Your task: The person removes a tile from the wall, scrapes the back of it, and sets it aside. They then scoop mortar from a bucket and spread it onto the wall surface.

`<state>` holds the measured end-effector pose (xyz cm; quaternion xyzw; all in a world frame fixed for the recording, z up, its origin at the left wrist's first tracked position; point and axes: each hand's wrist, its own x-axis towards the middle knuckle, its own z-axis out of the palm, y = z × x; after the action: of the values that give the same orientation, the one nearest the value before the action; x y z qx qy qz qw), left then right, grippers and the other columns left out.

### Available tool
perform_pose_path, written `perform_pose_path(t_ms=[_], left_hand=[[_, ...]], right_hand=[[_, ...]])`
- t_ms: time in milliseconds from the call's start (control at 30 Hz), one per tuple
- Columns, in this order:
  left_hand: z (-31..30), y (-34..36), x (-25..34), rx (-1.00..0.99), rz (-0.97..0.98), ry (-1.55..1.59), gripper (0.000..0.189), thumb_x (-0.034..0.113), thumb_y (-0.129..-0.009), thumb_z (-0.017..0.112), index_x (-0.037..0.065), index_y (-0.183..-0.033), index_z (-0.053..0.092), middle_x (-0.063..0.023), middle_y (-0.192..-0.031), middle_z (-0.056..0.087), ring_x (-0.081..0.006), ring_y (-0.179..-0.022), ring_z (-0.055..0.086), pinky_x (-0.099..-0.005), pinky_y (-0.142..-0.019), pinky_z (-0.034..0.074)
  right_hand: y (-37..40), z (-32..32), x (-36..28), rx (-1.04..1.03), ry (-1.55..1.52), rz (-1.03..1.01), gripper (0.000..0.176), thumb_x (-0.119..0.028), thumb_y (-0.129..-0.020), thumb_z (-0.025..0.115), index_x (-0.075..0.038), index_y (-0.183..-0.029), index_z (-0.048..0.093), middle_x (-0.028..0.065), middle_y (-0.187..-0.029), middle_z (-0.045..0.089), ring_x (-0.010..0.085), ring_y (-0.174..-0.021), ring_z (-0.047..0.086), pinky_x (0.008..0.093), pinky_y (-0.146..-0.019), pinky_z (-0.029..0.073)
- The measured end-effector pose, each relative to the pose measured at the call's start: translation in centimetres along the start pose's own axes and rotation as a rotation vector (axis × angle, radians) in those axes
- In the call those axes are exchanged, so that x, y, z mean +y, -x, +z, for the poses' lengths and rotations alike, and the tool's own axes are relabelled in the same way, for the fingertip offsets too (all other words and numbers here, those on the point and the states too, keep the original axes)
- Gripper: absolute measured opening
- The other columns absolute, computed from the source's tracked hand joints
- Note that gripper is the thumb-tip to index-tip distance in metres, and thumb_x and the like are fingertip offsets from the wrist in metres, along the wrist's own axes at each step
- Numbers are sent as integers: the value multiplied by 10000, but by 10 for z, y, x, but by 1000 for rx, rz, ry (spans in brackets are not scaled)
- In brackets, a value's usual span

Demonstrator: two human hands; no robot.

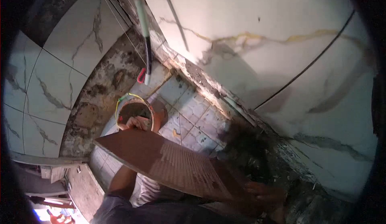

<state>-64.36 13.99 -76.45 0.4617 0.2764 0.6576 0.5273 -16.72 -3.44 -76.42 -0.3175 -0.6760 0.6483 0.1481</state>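
Two hands are holding one brown tile [173, 159]: left hand [136, 123] clamping its far edge by one bucket [160, 113], right hand [261, 194] touching its right end, finger spread too dim to tell.

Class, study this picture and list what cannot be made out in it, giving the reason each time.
All in the head view:
- Held tile's other face: turned away.
- Left wrist: hidden behind the tile; only the left hand's fingers show past its edge.
- Right hand's fingers: blurred, dark.
- Part of the bucket's inside: behind the left hand.
- Orange item: small, blurred, at the bottom edge.
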Motion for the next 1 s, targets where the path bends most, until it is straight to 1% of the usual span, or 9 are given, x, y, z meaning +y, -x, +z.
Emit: perform_pose_path(t_ms=[200, 333, 467, 533, 667, 733, 800, 867, 1000], left_hand=[[-17, 0, -33, 19, -264, -270, 535, 542, -885, 287, 54, -755, 462, -64, -682, 479, -146, -623, 450, -260, -603, 378], [12, 5, -84, 779, -569, -339, 564, 499, -913, 218, 50, -1086, 512, -46, -736, 533, -155, -704, 529, -276, -702, 443], [-38, 32, -128, 323, -819, -714, 618, 532, -899, 197, 40, -985, 561, -62, -686, 524, -155, -520, 497, -307, -563, 467], [-101, 50, -187, 238, -923, -846, 581, 507, -907, 203, 37, -928, 543, -53, -649, 513, -164, -488, 490, -314, -534, 466], [-129, 42, -224, -217, -1136, -889, 526, 463, -919, 243, 49, -692, 474, -33, -540, 470, -187, -468, 492, -332, -484, 441], [-160, 80, -287, -602, -235, -1612, 455, 378, -918, 316, 12, -735, 515, -62, -549, 487, -198, -490, 501, -331, -476, 422], [-132, 74, -259, -584, 59, -1251, 298, 259, -883, 397, 0, -859, 543, -97, -591, 526, -196, -520, 512, -334, -495, 426], [-118, 65, -251, -230, -1083, -752, 269, 216, -880, 401, 3, -981, 530, -150, -658, 558, -197, -590, 537, -352, -555, 456], [-129, 71, -290, -327, -788, -729, 515, 479, -884, 385, 23, -786, 601, -93, -629, 554, -190, -624, 503, -339, -610, 432]], right_hand=[[-16, -25, 8, 192, -221, 189, 423, -210, -888, 448, -44, -1272, 384, 119, -1197, 460, 217, -1106, 415, 376, -930, 328], [-6, -12, 82, 724, -297, 107, 449, -236, -822, 579, 4, -1181, 456, 117, -942, 582, 199, -902, 537, 312, -800, 442], [-17, 18, 133, 834, -701, -129, 474, -242, -774, 647, -9, -1146, 468, 66, -879, 559, 167, -800, 524, 269, -756, 440], [-29, 20, 128, 705, -130, 524, 525, -198, -756, 671, -19, -1190, 436, 68, -958, 546, 166, -837, 534, 266, -771, 437], [-23, 48, 167, 531, 38, 480, 519, -160, -770, 651, -17, -1210, 418, 96, -1047, 528, 180, -914, 532, 290, -781, 451], [-54, 61, 127, 996, -878, 424, 491, -129, -786, 626, -17, -1216, 417, 108, -1019, 552, 175, -909, 544, 286, -728, 477], [-29, 66, 133, 935, -487, 566, 464, -120, -798, 612, -16, -1210, 425, 107, -1003, 559, 170, -903, 545, 281, -725, 477], [-34, 74, 99, 856, -103, 702, 437, -110, -810, 597, -15, -1203, 433, 107, -987, 565, 166, -897, 546, 275, -722, 477], [-90, 66, -4, 824, -107, 656, 616, -264, -746, 682, -26, -1229, 383, 127, -1100, 503, 244, -964, 526, 408, -877, 422]])
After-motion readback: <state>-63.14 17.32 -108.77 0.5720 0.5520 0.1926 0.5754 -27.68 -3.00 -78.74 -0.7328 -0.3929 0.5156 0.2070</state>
